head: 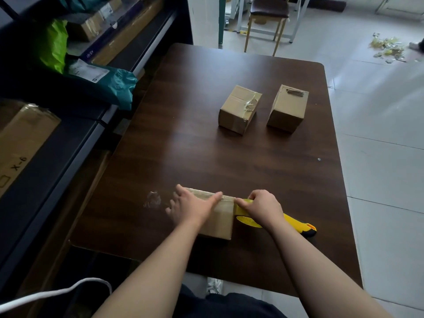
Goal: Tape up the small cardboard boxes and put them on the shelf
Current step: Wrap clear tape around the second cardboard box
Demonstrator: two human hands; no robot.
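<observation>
Fingers (215,196) of the left hand (191,208) lie spread and flat across the top of the near box (220,220), pressing on it rather than closing around anything. Right hand (263,206) is curled around a yellow tape roll (246,220) just beside the box's right edge, its forefinger stretched along a clear glossy strip of tape that runs over the box's top edge. Beneath that wrist lies a yellow cutter (300,224) with a black tip, long and narrow, pointing to the right.

This box is plain brown cardboard, matte, a squat block standing near the front edge of the bench (183,145), whose top is dark wood-grain laminate with rounded corners. To the left of the box a crumpled, shiny scrap of film (152,199) sits on the surface.

Farther away, well apart from the hands, two more small boxes stand side by side: the left box (239,109) has wrinkled, puckered tape across its top, and the right box (289,109) bears a torn patch near its far edge.

At the left runs a dark metal shelf (75,143) holding large cartons and soft green and teal plastic mailers (107,81).
</observation>
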